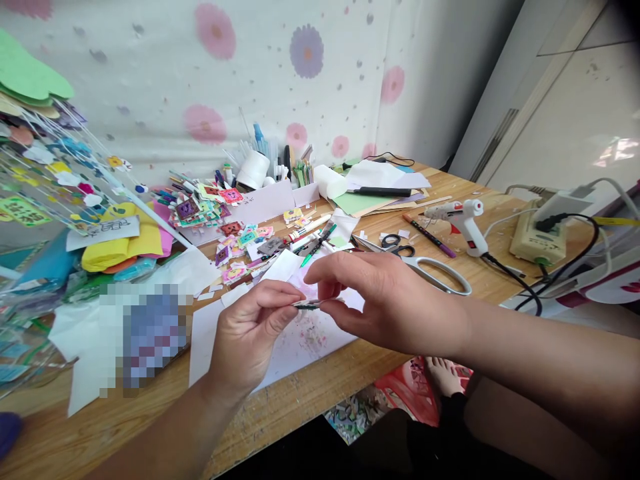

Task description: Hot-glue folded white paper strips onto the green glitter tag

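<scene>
A small, thin flat piece, likely paper or card, is seen almost edge-on, pale on top with a dark green edge. My left hand pinches its left end between thumb and fingers. At its right end, my right hand has the thumb below and curled fingers above, with the index finger arched clear of the piece. Its drawn face cannot be made out. Beneath both hands lies a white sheet with pink and dark smudges. A green pen and a white paper scrap lie just beyond.
Silver-handled scissors, black-handled scissors, a marker and a glue gun lie to the right, near a power strip. Coloured cutouts are heaped at the back left. Strung paper shapes hang at left.
</scene>
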`<state>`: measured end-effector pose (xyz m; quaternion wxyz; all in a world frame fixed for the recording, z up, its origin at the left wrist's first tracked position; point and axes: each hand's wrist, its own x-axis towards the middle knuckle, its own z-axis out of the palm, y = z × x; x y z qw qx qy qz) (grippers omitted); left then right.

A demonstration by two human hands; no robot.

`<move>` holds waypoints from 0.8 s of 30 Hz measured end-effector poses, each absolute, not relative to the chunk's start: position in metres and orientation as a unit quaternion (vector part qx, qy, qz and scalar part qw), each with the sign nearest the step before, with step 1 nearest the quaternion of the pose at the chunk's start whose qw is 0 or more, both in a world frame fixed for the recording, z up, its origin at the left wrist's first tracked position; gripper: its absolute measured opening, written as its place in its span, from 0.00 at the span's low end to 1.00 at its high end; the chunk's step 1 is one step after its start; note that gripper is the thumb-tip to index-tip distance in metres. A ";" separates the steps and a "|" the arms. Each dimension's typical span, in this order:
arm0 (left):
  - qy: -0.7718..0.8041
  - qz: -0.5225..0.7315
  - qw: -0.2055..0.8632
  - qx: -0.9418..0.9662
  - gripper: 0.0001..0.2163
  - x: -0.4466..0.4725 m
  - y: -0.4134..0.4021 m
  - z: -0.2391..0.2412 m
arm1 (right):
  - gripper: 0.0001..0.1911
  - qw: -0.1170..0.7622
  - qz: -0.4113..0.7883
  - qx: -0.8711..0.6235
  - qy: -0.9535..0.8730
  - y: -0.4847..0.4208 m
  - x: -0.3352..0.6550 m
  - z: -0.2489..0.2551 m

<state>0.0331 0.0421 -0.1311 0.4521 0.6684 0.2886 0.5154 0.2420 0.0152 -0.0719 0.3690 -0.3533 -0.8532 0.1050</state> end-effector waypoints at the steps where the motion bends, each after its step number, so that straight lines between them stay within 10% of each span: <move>1: 0.283 0.522 0.453 0.664 0.06 0.033 0.043 -0.132 | 0.11 0.381 0.100 -0.346 -0.851 0.015 0.242 -0.072; 24: 0.253 0.544 0.369 0.710 0.10 0.028 0.044 -0.134 | 0.14 0.348 -0.023 -0.304 -0.886 0.011 0.240 -0.068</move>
